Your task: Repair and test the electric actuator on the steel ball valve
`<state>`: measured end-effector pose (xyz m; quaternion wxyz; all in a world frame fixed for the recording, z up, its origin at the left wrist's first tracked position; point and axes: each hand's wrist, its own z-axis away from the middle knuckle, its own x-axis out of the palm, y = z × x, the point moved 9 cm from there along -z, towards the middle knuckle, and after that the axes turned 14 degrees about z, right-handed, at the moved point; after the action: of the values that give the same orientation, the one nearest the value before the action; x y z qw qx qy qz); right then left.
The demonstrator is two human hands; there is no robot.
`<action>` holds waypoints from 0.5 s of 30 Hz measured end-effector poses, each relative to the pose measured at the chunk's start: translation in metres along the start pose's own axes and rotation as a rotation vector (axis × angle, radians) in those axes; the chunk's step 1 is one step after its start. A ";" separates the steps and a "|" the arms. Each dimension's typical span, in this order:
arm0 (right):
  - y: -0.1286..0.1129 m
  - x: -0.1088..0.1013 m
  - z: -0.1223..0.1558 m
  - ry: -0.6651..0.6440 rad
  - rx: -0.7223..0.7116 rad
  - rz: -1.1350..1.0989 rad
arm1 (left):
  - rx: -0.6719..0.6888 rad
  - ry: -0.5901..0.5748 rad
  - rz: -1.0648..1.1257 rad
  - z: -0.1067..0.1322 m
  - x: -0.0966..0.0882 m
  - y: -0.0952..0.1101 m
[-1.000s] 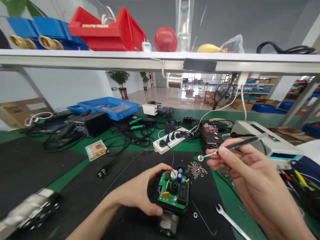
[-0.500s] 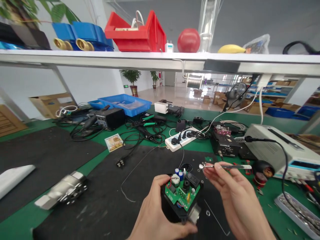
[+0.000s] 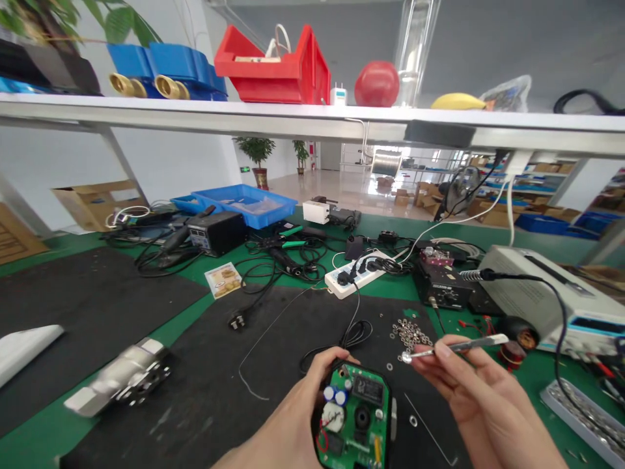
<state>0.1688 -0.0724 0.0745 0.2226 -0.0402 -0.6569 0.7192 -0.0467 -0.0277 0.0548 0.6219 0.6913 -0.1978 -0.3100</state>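
My left hand (image 3: 293,413) is wrapped round a black housing with a green circuit board (image 3: 349,417) in it. The board faces up toward me and carries capacitors, a black relay-like block and a red wire; its lower end runs out of view. To its right, my right hand (image 3: 473,391) pinches metal tweezers (image 3: 481,342), whose tip points left. A small shiny metal ring (image 3: 406,357), perhaps a washer or nut, sits at that tip, apart from the board. Just beyond lies a loose pile of small washers or nuts (image 3: 410,332) on the black mat (image 3: 205,391).
A thin bent rod (image 3: 430,430) and a loose washer (image 3: 413,421) lie between my hands. Leftward rests a metal valve-like fitting (image 3: 122,374). A power strip (image 3: 356,273), soldering iron (image 3: 488,274), grey bench instrument (image 3: 551,286) and parts tray (image 3: 581,417) stand farther off.
The housing has come down and tipped so its board faces me more fully. My right hand has moved slightly right and down with the tweezers, and the washer pile is now uncovered.
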 end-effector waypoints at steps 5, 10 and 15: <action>-0.008 -0.015 0.000 0.087 -0.059 0.040 | -0.005 0.213 0.145 -0.013 0.013 -0.004; 0.007 -0.016 -0.002 0.036 -0.063 0.054 | 0.028 0.234 0.066 -0.032 0.010 -0.005; 0.040 -0.013 -0.002 -0.065 0.070 0.076 | 0.231 0.217 -0.153 -0.027 0.005 -0.018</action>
<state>0.1709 -0.0770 0.0328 0.1749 -0.0337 -0.6364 0.7505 -0.0265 -0.0088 0.0373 0.5305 0.8008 -0.1106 -0.2551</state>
